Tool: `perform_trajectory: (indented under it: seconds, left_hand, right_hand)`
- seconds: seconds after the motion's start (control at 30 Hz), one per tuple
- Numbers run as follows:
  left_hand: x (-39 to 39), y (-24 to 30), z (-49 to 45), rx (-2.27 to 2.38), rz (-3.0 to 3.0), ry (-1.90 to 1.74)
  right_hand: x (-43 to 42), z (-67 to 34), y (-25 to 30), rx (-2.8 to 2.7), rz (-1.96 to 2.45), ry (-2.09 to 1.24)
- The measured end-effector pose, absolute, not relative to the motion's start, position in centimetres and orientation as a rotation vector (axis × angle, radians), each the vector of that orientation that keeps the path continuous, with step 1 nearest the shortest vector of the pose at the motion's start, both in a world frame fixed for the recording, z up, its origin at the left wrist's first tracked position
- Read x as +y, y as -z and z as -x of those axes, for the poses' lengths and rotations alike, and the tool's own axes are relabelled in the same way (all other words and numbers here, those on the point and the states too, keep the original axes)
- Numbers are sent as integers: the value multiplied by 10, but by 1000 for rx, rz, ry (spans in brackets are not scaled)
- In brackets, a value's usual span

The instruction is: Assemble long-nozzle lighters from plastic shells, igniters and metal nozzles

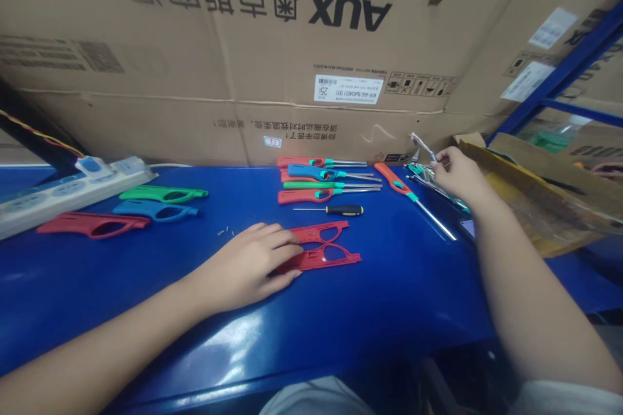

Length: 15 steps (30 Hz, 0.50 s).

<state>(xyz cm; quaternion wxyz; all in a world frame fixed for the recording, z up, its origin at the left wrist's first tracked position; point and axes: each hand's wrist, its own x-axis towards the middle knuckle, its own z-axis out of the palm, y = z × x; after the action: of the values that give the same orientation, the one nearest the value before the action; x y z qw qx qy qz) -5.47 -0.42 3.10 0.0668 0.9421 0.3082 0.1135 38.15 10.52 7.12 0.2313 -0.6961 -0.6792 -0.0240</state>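
My left hand lies over two red lighter casing halves, its curled fingers and thumb gripping their left ends against the table. The halves are side by side with their loop openings to the right. At the back right, my right hand pinches a thin, pale, metallic-looking part, raised above a heap of small lighter parts. Just beyond the casing halves lies a black and yellow screwdriver. Several assembled long-nosed lighters are stacked behind it. Another orange lighter lies slanted nearer my right hand.
Green, blue and red casings lie at left beside a white power strip. Small screws lie near my left hand. A cardboard wall stands behind the blue table; an open carton is at right.
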Motion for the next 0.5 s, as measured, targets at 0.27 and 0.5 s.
perform_trajectory:
  seconds: [0.27, 0.5]
  left_hand:
    - [-4, -46, 66, 1063, -2837, -128]
    - [-9, -46, 69, 1079, -2842, -114]
  right_hand:
    - [56, -273, -75, -2076, 1466, -400]
    - [21, -229, -46, -2248, 1323, -310]
